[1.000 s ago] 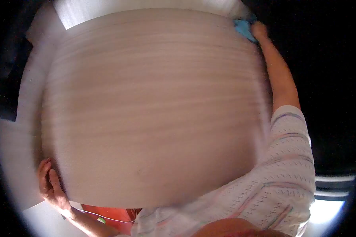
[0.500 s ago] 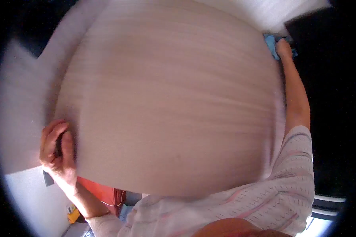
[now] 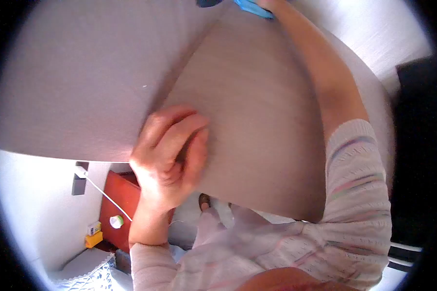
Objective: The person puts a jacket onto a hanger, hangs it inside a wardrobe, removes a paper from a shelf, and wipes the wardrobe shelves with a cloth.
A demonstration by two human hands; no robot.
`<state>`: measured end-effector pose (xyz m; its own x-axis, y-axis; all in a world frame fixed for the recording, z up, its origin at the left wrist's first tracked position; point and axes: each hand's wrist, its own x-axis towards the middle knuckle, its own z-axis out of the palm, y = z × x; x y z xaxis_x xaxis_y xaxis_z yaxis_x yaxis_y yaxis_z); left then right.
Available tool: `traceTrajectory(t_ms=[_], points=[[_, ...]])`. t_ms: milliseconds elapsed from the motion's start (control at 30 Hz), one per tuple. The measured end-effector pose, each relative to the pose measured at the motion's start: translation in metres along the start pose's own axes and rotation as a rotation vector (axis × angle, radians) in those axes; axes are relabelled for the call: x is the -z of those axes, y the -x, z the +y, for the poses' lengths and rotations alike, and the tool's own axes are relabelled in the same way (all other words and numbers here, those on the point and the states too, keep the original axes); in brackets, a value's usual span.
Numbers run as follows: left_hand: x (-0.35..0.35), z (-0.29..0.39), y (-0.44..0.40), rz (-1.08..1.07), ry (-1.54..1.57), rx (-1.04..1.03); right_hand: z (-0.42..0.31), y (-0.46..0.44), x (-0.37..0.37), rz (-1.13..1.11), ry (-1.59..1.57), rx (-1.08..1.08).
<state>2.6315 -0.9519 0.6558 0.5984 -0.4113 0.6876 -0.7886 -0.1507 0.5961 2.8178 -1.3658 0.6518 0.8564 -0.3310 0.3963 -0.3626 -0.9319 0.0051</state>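
A large beige, wood-grained door panel (image 3: 257,111) fills the middle of the view. At its left edge my left hand (image 3: 167,150) is closed, fingers curled and thumb along the panel's face. It appears to grip that edge, though the contact is partly hidden. My right arm stretches across the panel to the top of the view, where my right hand (image 3: 269,4) is cut off by the frame. A light-blue cloth (image 3: 254,8) is bunched under that hand against the surface. A dark shape (image 3: 207,2) shows just left of the cloth.
Another greyish-beige panel (image 3: 82,92) adjoins on the left. Below it are a wall socket with a white plug (image 3: 81,171), a red-brown cabinet (image 3: 119,194), a white-and-green cup (image 3: 116,221) and a yellow box (image 3: 93,239). A black area (image 3: 417,145) lies at right.
My right hand and the blue cloth have moved from the upper right to the top middle. My view has turned left, so the left hand appears further right, still at the panel's edge.
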Motion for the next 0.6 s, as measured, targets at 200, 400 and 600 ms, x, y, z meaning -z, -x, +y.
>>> traceTrajectory(t_ms=[200, 400, 600], points=[[0.037, -0.047, 0.034, 0.068, 0.048, -0.081, -0.113, 0.044, -0.005, -0.092, -0.027, 0.094], [0.035, -0.05, 0.039, 0.216, 0.019, -0.165, -0.23, 0.226, 0.073, 0.002, -0.255, 0.623], [0.064, -0.037, 0.068, 0.176, -0.022, -0.241, -0.179, 0.153, 0.035, -0.075, -0.002, 0.21]])
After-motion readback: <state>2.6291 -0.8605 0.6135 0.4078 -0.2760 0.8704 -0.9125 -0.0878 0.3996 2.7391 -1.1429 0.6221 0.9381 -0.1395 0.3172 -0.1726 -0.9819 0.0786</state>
